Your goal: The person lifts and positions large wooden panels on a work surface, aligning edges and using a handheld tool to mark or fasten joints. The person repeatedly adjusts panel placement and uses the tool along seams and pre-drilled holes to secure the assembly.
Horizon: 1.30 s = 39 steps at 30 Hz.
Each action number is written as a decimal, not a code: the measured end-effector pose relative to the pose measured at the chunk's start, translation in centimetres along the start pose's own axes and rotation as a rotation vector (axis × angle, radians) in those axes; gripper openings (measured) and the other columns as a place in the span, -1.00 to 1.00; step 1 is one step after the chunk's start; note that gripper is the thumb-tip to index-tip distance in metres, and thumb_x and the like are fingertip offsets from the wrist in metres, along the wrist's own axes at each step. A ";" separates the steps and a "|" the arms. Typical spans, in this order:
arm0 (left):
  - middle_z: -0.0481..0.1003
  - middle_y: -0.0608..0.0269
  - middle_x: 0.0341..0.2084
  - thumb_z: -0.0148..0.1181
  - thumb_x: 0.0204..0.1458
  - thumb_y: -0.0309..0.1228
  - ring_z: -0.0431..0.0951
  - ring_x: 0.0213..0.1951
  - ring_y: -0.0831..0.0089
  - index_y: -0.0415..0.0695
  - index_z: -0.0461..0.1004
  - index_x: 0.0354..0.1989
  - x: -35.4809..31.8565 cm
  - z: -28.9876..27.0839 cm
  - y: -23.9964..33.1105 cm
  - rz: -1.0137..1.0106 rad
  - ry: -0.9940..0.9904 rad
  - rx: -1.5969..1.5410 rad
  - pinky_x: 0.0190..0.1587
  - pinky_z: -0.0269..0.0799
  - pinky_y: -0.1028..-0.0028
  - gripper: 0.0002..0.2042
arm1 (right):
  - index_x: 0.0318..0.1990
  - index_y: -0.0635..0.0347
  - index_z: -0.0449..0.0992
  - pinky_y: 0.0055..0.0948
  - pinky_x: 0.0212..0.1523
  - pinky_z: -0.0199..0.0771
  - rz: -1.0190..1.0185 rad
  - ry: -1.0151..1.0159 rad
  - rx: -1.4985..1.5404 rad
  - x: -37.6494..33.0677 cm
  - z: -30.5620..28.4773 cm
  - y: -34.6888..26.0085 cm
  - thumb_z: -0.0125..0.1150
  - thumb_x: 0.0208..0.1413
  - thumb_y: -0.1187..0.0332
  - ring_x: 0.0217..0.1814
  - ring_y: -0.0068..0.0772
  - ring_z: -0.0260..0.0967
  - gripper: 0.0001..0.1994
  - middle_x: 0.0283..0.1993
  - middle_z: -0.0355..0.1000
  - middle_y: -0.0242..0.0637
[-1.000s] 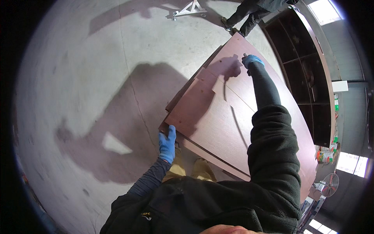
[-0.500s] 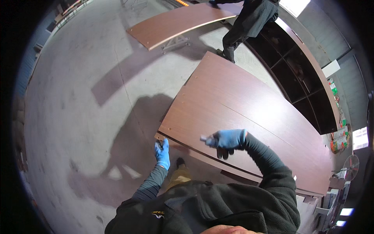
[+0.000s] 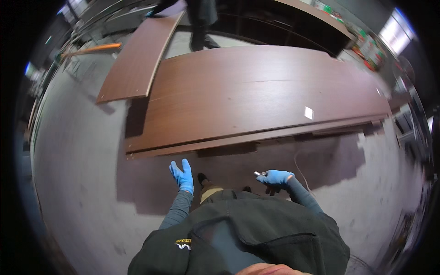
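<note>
Small silver-tipped, tube-shaped tool [image 3: 257, 173] pokes from the right hand's [image 3: 276, 177] curled blue-gloved fingers; the left hand [image 3: 183, 177], fingers spread and empty, has just left the flat brown wood-look panel stack [image 3: 256, 101] beyond its fingertips, so handling there looks paused!

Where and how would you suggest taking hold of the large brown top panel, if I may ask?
The large brown top panel is probably best gripped along its near long edge, from the near side, reaching underneath: it lies flat, and a dark gap separates that edge from the board below.
</note>
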State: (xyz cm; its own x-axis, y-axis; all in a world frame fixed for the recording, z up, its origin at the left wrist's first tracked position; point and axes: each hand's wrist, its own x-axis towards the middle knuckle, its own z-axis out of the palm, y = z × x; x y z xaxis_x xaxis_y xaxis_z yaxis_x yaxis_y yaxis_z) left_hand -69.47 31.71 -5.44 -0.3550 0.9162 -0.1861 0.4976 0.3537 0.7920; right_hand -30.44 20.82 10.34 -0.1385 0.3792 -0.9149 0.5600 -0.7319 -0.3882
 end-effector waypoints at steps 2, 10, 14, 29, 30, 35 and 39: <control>-0.01 -0.27 0.60 0.16 0.35 0.13 -0.04 0.63 -0.08 -0.33 0.07 0.59 -2.8 3.2 2.2 0.121 -0.125 0.019 0.62 -0.05 0.06 -0.11 | 0.19 0.28 0.56 -0.27 -0.13 0.74 0.026 0.041 0.088 -0.7 1.3 4.9 -0.07 0.44 -0.25 -0.16 -0.18 0.73 -0.31 -0.06 0.70 0.01; 0.15 -0.28 0.55 0.29 0.31 0.01 0.07 0.60 -0.08 -0.38 0.20 0.53 -7.9 10.6 7.7 0.477 -0.579 0.097 0.61 0.02 0.12 -0.18 | 0.19 0.24 0.44 -0.40 -0.38 0.59 -0.052 0.276 0.618 0.1 5.5 15.8 0.11 0.41 -0.17 -0.33 -0.33 0.68 -0.41 -0.11 0.68 -0.06; 0.18 -0.24 0.54 0.28 0.30 0.05 0.08 0.60 -0.05 -0.35 0.20 0.54 -9.9 13.5 9.5 0.482 -0.709 0.144 0.61 0.00 0.14 -0.16 | 0.21 0.19 0.43 -0.45 -0.36 0.60 -0.029 0.400 0.769 -1.5 8.3 19.0 0.10 0.43 -0.18 -0.35 -0.39 0.64 -0.42 -0.14 0.66 -0.14; 0.21 -0.31 0.51 0.27 0.26 0.12 0.15 0.57 -0.11 -0.36 0.26 0.49 -18.2 19.1 12.2 0.478 -0.778 0.195 0.58 0.08 0.13 -0.14 | 0.23 0.28 0.51 -0.48 -0.42 0.52 -0.085 0.395 0.884 -4.1 4.0 27.0 0.09 0.43 -0.12 -0.36 -0.42 0.62 -0.42 -0.14 0.64 -0.15; 0.22 -0.31 0.51 0.27 0.26 0.12 0.16 0.56 -0.11 -0.36 0.27 0.49 -19.3 20.1 12.8 0.478 -0.773 0.182 0.57 0.09 0.13 -0.14 | 0.21 0.28 0.52 -0.48 -0.42 0.52 -0.096 0.425 0.859 -4.5 2.9 28.2 0.09 0.43 -0.12 -0.36 -0.42 0.62 -0.42 -0.16 0.64 -0.16; 0.39 -0.25 0.33 0.29 0.26 0.06 0.35 0.42 -0.11 -0.38 0.34 0.40 -27.1 24.5 16.5 0.481 -0.752 0.081 0.47 0.28 0.11 -0.22 | 0.12 0.25 0.49 -0.39 -0.46 0.59 -0.171 0.469 0.929 -5.4 -2.4 36.8 0.11 0.44 -0.12 -0.38 -0.29 0.61 -0.47 -0.19 0.57 -0.14; 0.34 -0.29 0.40 0.28 0.25 0.09 0.31 0.46 -0.16 -0.36 0.34 0.41 -32.8 27.2 20.0 0.480 -0.728 0.101 0.50 0.24 0.08 -0.21 | 0.18 0.26 0.43 -0.33 -0.53 0.56 -0.150 0.462 0.906 -5.1 -6.2 43.5 0.09 0.44 -0.08 -0.44 -0.22 0.64 -0.47 -0.21 0.65 0.00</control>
State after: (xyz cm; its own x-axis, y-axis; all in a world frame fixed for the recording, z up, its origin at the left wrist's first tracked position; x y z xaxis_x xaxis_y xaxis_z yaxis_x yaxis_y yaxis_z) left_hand -26.39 13.87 0.67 0.4866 0.8508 -0.1986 0.5439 -0.1171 0.8309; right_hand -0.33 -9.42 -1.23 0.2788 0.5430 -0.7921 -0.2899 -0.7387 -0.6085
